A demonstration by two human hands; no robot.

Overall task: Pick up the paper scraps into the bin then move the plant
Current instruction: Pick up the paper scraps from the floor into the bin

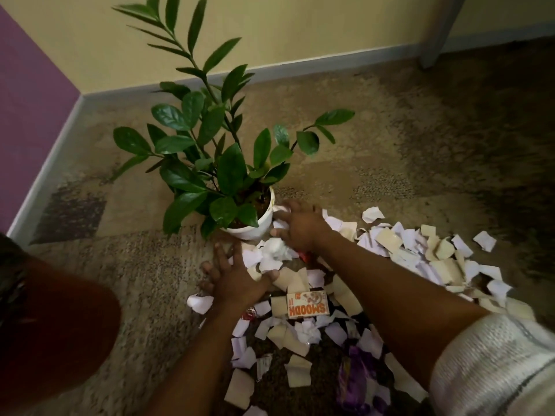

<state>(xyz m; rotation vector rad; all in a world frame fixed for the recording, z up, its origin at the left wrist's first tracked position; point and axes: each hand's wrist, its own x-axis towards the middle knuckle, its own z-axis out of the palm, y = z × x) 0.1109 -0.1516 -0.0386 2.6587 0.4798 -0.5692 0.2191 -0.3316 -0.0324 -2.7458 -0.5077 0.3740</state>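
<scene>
From the head view, looking down at the carpet (390, 121), the paper scraps (420, 256) lie in a broad drift that runs from beside the plant (210, 163) off to the person's right and back toward their body; the near end of the drift sits right under both hands, so nothing needs reaching for — the gathering is a matter of closing in from two sides. The left hand (232, 277) lies flat on the floor with its fingers spread wide, its thumb edge touching a crumpled white wad at the heap's left border; it holds nothing that I can see. The right hand (300, 226) is just beside the white pot (255, 232), fingers loosely curved over scraps and pressing down on them; whether it has any actually pinched I cannot tell. The right hand is the nearer to the pot, the left the nearer to the loose outliers. A small printed carton (306, 304) lies among the scraps between the forearms; a purple wrapper (354, 376) lies lower down. No bin is in view — I judge the scooping barely begun, with the plant standing where it is.
</scene>
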